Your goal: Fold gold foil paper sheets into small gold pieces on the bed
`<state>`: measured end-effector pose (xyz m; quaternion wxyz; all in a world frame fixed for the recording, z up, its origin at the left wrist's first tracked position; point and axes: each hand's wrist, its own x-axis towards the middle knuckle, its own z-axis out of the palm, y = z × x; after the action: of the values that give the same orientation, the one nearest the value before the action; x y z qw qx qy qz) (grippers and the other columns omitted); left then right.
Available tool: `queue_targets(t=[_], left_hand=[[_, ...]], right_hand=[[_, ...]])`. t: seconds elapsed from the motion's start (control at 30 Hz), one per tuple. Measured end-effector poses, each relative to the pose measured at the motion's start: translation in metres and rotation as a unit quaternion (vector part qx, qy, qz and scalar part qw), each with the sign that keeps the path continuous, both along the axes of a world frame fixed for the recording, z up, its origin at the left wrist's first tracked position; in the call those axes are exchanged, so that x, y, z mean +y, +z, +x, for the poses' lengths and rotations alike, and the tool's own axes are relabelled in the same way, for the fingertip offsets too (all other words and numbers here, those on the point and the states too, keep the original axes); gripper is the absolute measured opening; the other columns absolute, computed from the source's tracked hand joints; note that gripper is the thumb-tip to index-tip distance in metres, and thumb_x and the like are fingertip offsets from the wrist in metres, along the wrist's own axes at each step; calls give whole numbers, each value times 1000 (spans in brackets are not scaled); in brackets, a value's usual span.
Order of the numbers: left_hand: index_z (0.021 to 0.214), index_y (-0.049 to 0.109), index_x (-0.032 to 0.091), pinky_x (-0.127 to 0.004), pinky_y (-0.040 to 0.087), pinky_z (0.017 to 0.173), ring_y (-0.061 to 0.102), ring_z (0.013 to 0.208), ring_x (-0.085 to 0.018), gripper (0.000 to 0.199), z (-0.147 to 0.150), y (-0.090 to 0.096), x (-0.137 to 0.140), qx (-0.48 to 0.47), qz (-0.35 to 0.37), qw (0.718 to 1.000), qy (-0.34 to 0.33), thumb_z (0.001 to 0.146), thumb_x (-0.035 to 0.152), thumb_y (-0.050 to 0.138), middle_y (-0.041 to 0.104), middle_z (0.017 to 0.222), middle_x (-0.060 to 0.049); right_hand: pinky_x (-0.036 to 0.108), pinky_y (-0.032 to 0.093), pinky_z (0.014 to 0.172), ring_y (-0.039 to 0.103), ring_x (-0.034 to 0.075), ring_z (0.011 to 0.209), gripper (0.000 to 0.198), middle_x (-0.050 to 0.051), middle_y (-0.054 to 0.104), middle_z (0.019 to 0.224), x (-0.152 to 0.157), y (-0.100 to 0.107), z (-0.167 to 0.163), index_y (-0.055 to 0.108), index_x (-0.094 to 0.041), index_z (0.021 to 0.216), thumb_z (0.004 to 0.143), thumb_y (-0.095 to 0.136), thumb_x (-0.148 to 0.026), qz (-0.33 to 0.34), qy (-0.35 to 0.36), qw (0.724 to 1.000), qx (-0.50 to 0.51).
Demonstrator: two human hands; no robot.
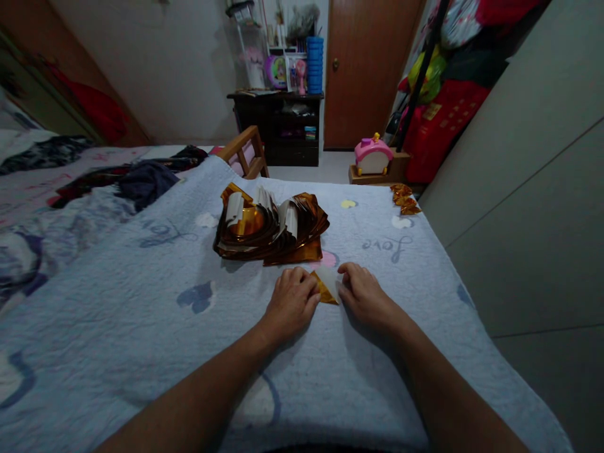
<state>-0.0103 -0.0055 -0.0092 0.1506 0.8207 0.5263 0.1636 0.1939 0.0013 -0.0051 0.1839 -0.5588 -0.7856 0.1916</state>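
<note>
A small sheet of gold foil paper (326,290), pale on one side and partly folded over, lies between my two hands on the bedcover. My left hand (293,297) has its fingers curled and closed on the sheet's left edge. At the right edge, my right hand (367,297) is closed too, its bent fingers and thumb against the paper; the exact pinch is partly hidden. Just beyond the hands rests a big fanned pile of gold foil papers (255,242), some showing pale backs. Several folded gold pieces (404,200) sit at the far right corner.
The light blue quilted cover (189,352) spreads under everything. A white cabinet (528,239) borders the right side. Rumpled clothes (146,182) lie at left. Beyond the far edge are a wooden chair (248,151), a pink toy (372,156) and a dark shelf (278,148).
</note>
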Motion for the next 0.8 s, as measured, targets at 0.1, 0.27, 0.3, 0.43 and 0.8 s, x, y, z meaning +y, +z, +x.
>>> queue_targets(t=[0.1,0.27,0.3,0.43,0.8], left_hand=[[89,59,20,-42,42,92,48,101,-26,3,-1,-1,0,-25,6,1000,6,89,22,59,55,103,-6],[105,56,19,-43,42,98,48,107,-27,21,-2,0,0,-75,26,997,18,85,19,63,55,111,-8],[110,56,19,-44,41,100,48,110,-27,26,-2,-1,1,-81,29,996,17,84,19,63,54,114,-9],[125,51,19,-45,40,104,48,117,-28,43,-3,-4,1,-90,33,995,13,84,21,64,54,124,-10],[117,54,19,-47,40,102,48,117,-31,48,0,-8,3,-27,48,993,101,80,42,73,53,123,-10]], right_hand=[[33,42,84,56,21,92,19,9,64,102,6,-2,0,60,-16,108,94,48,-19,14,-11,1000,19],[36,42,87,57,23,95,30,11,65,105,5,-2,-9,61,-14,118,90,58,-23,34,-24,999,-32],[35,42,87,58,23,94,33,11,66,104,4,-1,-10,60,-14,121,89,59,-22,29,-26,999,-31],[32,42,83,61,21,86,44,8,70,94,3,1,-14,58,-11,129,85,63,-19,-13,-30,999,11],[33,40,83,57,21,89,16,8,66,94,2,3,-16,68,-16,103,91,59,-23,17,-24,1000,-4]])
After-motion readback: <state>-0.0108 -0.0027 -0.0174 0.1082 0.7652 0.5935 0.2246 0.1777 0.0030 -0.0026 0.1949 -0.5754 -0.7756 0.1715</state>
